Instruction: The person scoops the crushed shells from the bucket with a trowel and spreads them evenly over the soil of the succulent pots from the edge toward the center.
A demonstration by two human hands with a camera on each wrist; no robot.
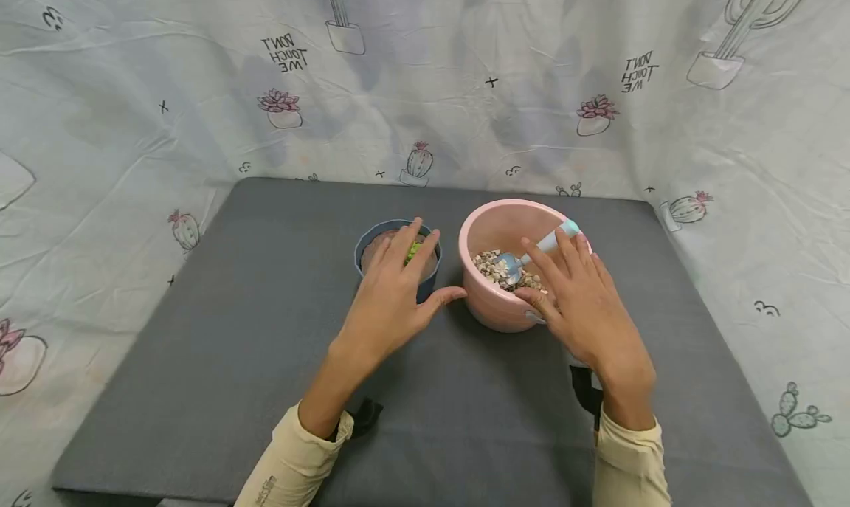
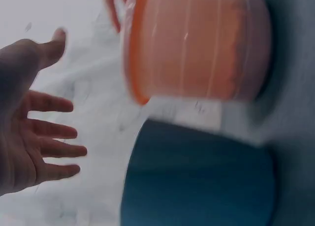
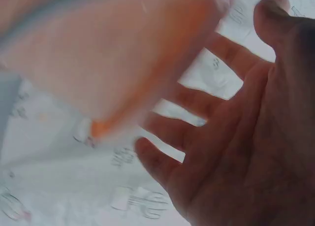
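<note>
My left hand [image 1: 390, 300] hovers with spread fingers over the near side of a dark blue pot [image 1: 428, 287]. Inside the pot are a brownish surface and a small bright green thing [image 1: 413, 252], partly hidden by the fingers. To the right stands a pink bucket [image 1: 491, 308] holding pale and brown pebble-like pieces [image 1: 490, 268]. A small shovel [image 1: 546, 243] with a blue blade and white handle leans in it, its tip against the rim. Above the bucket's right side is my right hand [image 1: 591, 311], fingers apart; the right wrist view [image 3: 221, 122] shows its palm holding nothing.
Pot and bucket stand side by side on a grey table [image 1: 219, 359], near its middle. A pale curtain [image 1: 432, 86] with cactus drawings hangs behind and on both sides. A thin handle [image 1: 534, 316] hangs at the bucket's front.
</note>
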